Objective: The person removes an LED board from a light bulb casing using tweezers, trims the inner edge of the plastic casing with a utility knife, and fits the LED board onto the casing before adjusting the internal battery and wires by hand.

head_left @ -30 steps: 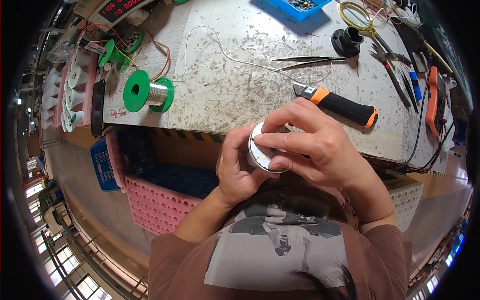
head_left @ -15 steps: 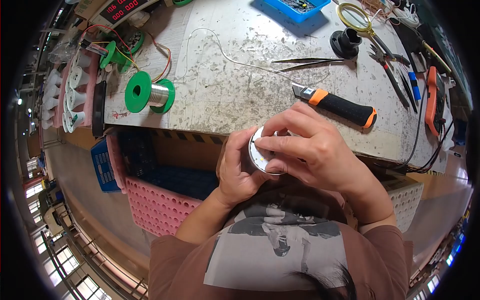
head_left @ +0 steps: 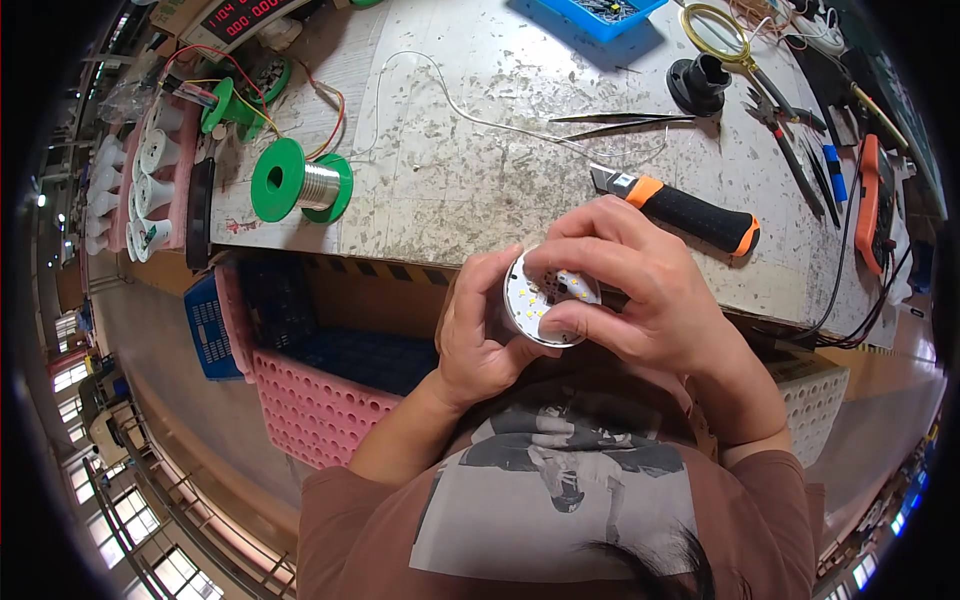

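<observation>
In front of my chest, an LED bulb (head_left: 535, 312) without its dome faces up, showing a round white board dotted with small yellow LEDs. My left hand (head_left: 475, 325) is wrapped round the bulb's side. From the right, my right hand (head_left: 650, 290) reaches over the board, its fingers at the far rim and its thumb at the near rim, closed about the bulb. Its fingers cover part of the board's right side. Just beyond that hand, a utility knife (head_left: 692, 214) with a black and orange handle lies on the worktable (head_left: 430, 210).
A green spool of solder wire (head_left: 318, 186) stands at left, near lamp housings (head_left: 152, 195) in a pink foam tray. Tweezers (head_left: 620, 122), a black stand (head_left: 698, 88), a magnifying glass (head_left: 716, 30), pliers (head_left: 775, 125), a red multimeter (head_left: 874, 205) and a blue tray (head_left: 590, 22) lie farther back.
My right fingertips have moved from a pinch over the middle of the board to its rim. More of the board and its LEDs now shows. My left hand keeps its hold.
</observation>
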Available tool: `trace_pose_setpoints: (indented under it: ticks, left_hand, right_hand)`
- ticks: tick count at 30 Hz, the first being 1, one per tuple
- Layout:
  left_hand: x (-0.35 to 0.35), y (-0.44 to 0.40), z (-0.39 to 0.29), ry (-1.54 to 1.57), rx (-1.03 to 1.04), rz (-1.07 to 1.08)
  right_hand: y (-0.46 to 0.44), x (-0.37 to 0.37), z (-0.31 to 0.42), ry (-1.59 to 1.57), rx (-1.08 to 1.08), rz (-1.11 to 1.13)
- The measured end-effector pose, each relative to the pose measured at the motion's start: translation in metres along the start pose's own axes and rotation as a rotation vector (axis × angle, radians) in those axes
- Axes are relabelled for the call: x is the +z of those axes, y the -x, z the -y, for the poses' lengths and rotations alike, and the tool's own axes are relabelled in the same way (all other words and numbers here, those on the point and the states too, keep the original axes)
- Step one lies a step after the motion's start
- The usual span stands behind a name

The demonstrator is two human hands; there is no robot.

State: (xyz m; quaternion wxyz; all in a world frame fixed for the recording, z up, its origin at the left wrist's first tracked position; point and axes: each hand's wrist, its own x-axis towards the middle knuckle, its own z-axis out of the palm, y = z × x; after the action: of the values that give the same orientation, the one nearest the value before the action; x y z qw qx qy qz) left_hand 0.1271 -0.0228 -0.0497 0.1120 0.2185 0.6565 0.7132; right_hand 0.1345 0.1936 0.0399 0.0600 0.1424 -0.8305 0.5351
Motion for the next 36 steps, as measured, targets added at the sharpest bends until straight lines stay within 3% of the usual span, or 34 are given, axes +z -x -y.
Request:
trace_pose_setpoints:
  ticks: [16, 18, 22, 24, 36]
  left_hand:
    - [-0.005, -0.006, -0.008, -0.186, 0.038, 0.036]
    - [-0.009, -0.009, -0.010, -0.248, 0.108, 0.158]
    - [-0.004, -0.012, -0.017, -0.275, 0.102, 0.152]
    - [0.002, -0.013, -0.021, -0.268, 0.090, 0.029]
    - [0.004, -0.020, -0.034, -0.421, 0.230, 0.049]
  right_hand:
    - [0.003, -0.001, -0.008, -0.052, 0.005, 0.004]
    - [0.004, -0.001, -0.010, -0.071, 0.009, -0.015]
    - [0.008, 0.000, -0.013, -0.099, 0.003, -0.052]
    - [0.010, 0.003, -0.015, -0.123, 0.010, -0.083]
    - [0.014, 0.007, -0.016, -0.108, -0.001, -0.131]
